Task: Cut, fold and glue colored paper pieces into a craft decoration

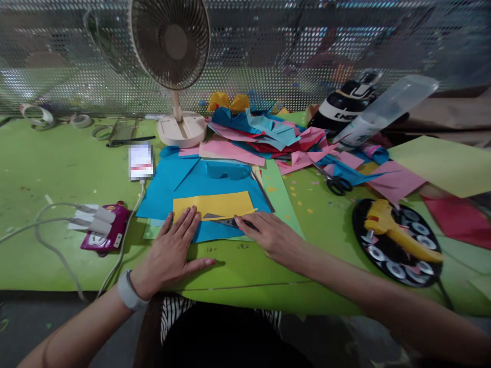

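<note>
A strip of yellow paper [215, 203] lies over sheets of blue paper [169, 179] in front of me. My left hand [174, 245] rests flat on its left end, fingers spread, with a pale band on the wrist. My right hand [268, 235] is closed around the dark handles of a pair of scissors [229, 222]. The blades point left along the yellow paper's near edge, and a thin yellow sliver shows beside my right fingers. Just behind the yellow paper is a blue cut-out [228, 171] shaped like glasses. My right fingers hide most of the scissor handles.
A fan [182, 128] stands at the back beside heaped paper scraps [264, 133]. Spare scissors [339, 185], a yellow glue gun [402, 232] on a black round tray [360, 255], and bottles [341, 105] are right. Left are a phone [140, 161], cables and a purple power adapter [109, 235].
</note>
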Demonstrator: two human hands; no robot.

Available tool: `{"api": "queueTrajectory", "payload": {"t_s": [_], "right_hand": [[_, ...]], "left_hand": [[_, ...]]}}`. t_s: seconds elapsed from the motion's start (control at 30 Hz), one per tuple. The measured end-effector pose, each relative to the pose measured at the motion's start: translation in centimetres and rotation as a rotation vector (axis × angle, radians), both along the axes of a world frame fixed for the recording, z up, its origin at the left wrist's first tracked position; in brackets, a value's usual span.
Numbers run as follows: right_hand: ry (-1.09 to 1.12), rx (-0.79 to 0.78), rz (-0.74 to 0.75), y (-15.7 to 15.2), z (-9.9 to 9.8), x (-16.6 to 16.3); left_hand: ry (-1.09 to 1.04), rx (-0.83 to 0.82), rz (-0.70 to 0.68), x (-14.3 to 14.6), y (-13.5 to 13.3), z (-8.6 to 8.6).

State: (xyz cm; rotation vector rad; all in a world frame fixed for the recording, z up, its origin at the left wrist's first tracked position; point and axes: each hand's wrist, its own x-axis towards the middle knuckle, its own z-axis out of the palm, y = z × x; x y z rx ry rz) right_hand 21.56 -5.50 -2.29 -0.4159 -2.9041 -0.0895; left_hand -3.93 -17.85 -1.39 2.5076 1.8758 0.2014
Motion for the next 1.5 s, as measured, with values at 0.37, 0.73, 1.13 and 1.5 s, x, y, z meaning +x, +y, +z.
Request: {"api": "queueTrajectory", "payload": {"t_s": [0.37, 0.73, 1.13, 1.5], "right_hand": [[0.012, -0.014, -0.023, -0.1, -0.1, 0.4], [0.051, -0.052, -0.024, 0.0, -0.1, 0.5], [0.008, -0.016, 0.010, 0.0, -0.2, -1.1], [0.045, -0.061, 0.018, -0.1, -0.2, -0.8]], "left_hand": [[0.011, -0.023, 0.013, 0.1, -0.1, 0.1], [0.003, 0.012, 0.006, 0.1, -0.1, 0.1], [0.006, 0.021, -0.003, 0.1, -0.1, 0.0], [0.002, 0.014, -0.002, 0.1, -0.1, 0.0]]}}
